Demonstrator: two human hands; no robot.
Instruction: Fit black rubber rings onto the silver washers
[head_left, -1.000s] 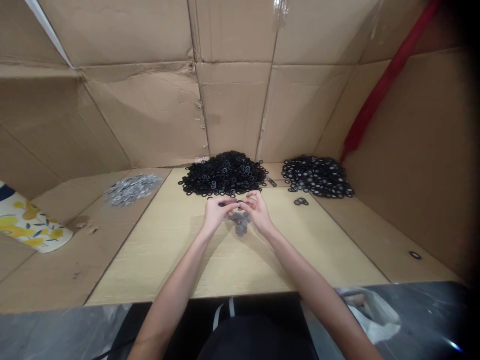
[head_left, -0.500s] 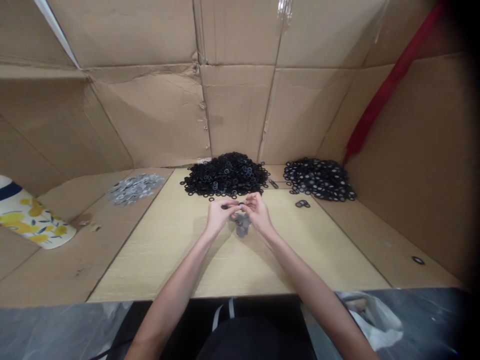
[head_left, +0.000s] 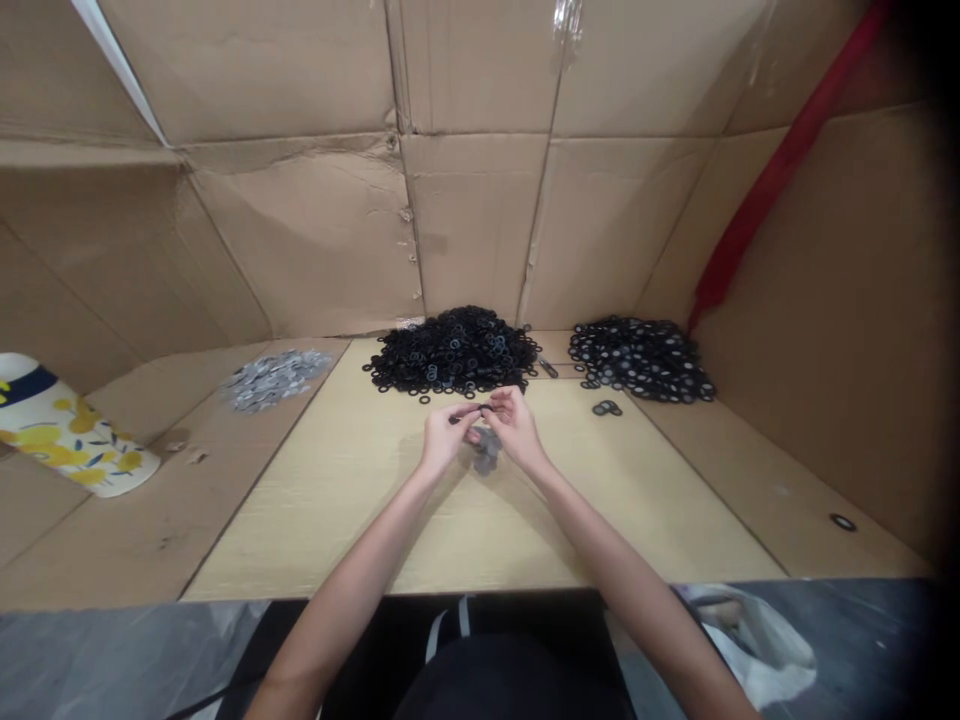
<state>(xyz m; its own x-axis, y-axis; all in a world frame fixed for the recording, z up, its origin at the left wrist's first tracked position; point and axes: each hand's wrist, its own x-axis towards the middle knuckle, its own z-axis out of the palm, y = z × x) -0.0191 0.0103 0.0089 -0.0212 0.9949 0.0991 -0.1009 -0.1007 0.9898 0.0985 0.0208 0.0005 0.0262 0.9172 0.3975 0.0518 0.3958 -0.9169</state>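
Note:
My left hand and my right hand meet over the middle of the pale wooden board. Their fingertips pinch together on a small black ring held between them. A little grey heap of discs lies on the board just under the hands, partly hidden by my fingers. A big pile of black rings sits right behind the hands.
A second pile of black rings with pale centres lies at the back right, two loose ones near it. Grey metal discs lie at the back left. Cardboard walls enclose the board. A flowered cushion is far left, a white plastic bag lower right.
Both hands stay pinched together at the same spot; the fingers shift only slightly. The camera view drifts a little.

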